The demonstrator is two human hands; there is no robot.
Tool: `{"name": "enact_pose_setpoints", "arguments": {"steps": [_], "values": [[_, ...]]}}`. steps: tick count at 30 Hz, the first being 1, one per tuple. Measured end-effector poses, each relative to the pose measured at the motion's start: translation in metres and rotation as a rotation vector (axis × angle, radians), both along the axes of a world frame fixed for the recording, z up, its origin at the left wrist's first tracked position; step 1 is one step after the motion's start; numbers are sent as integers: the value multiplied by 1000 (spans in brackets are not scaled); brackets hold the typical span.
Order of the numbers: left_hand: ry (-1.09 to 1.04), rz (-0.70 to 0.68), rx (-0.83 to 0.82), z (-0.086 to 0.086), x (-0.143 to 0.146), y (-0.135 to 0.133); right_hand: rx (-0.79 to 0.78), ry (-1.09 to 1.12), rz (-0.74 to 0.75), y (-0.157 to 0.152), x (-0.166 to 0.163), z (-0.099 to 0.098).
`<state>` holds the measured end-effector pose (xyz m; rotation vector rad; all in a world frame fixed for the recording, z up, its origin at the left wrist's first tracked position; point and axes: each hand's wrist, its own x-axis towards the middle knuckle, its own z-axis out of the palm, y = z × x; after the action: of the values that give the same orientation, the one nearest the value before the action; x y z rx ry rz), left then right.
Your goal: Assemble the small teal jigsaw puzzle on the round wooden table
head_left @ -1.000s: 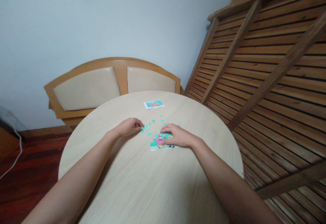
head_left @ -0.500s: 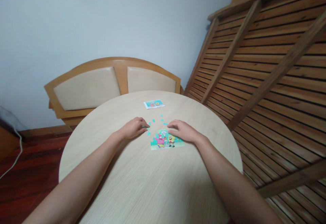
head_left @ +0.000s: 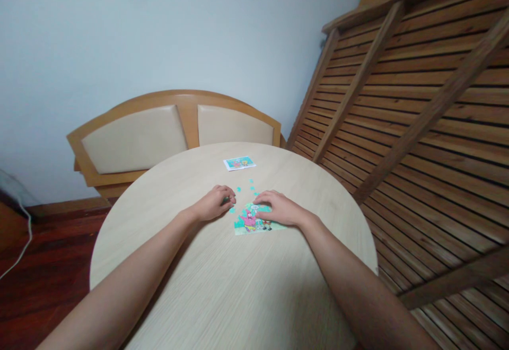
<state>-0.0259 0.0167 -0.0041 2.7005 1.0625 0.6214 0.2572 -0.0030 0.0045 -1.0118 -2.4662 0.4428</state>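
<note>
A partly assembled jigsaw puzzle (head_left: 249,221) lies on the table, showing a pink starfish figure and other cartoon figures on turquoise. My right hand (head_left: 281,208) rests over its right half, fingers stretched to the left and thumb apart, covering the yellow figure's upper body. Left of the puzzle, my left hand (head_left: 215,202) is low over the tabletop with its fingers curled in. Whatever is between those fingertips is too small to make out. A loose turquoise puzzle piece (head_left: 231,210) lies just below the left fingertips, and another puzzle piece (head_left: 239,189) is beyond them.
Farther back on the round pale wooden table (head_left: 191,276) lies a picture card (head_left: 239,163) with a similar cartoon scene. More loose pieces (head_left: 252,181) lie between card and puzzle. Behind stands a padded headboard (head_left: 135,140); slatted wooden panels (head_left: 397,116) lean at the right.
My right hand has slid left over the puzzle, covering more of the yellow figure. My left hand has shifted slightly right and curled its fingers, hiding pieces that showed beside it.
</note>
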Motion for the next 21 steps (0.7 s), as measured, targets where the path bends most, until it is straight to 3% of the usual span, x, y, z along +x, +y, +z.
{"name": "enact_pose_setpoints", "arguments": {"steps": [12, 21], "values": [[-8, 52, -21, 0, 3, 0, -27, -33, 3, -5, -4, 3], [-294, 142, -301, 1, 29, -11, -27, -43, 25, -5, -7, -1]]}}
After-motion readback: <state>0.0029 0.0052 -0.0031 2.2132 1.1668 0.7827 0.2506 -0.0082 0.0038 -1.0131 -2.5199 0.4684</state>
